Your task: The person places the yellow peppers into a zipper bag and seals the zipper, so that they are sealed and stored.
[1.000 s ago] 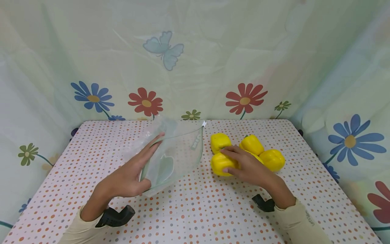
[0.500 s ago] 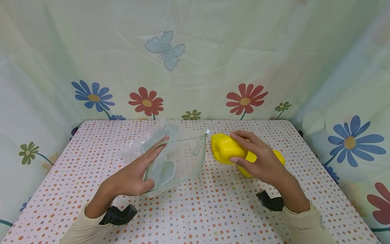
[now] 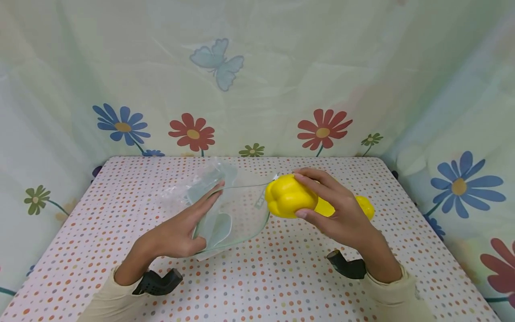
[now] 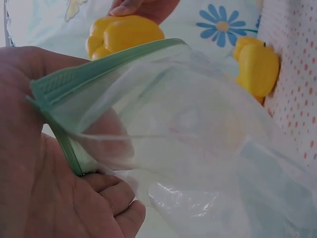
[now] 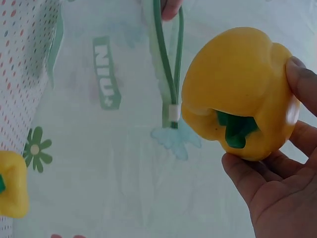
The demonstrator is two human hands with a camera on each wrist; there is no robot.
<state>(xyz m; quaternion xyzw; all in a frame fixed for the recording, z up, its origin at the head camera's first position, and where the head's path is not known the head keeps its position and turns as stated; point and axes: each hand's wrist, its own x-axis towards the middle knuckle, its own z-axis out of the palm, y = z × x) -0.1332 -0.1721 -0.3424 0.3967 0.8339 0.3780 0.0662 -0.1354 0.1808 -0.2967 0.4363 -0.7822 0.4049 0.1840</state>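
Note:
My right hand (image 3: 342, 210) grips a yellow bell pepper (image 3: 287, 197) with thumb on the near side and fingers over the far side. Its green stem (image 5: 237, 131) faces the camera in the right wrist view. Just left of the pepper is a clear zip bag (image 3: 245, 210) with a green-edged mouth and a white slider (image 5: 173, 112). My left hand (image 3: 177, 235) holds the bag's mouth spread, some fingers inside and others curled at the green rim (image 4: 64, 148). From the head, the pepper overlaps the mouth's right end.
More yellow bell peppers (image 3: 365, 207) lie on the table behind my right hand, partly hidden by it. A dotted cloth (image 3: 257, 286) covers the table. Flower-printed curtains (image 3: 257, 98) hang at the back and both sides.
My right hand has taken one pepper from the group, lifted it and brought it left to the bag's mouth. The left hand and bag have shifted slightly right.

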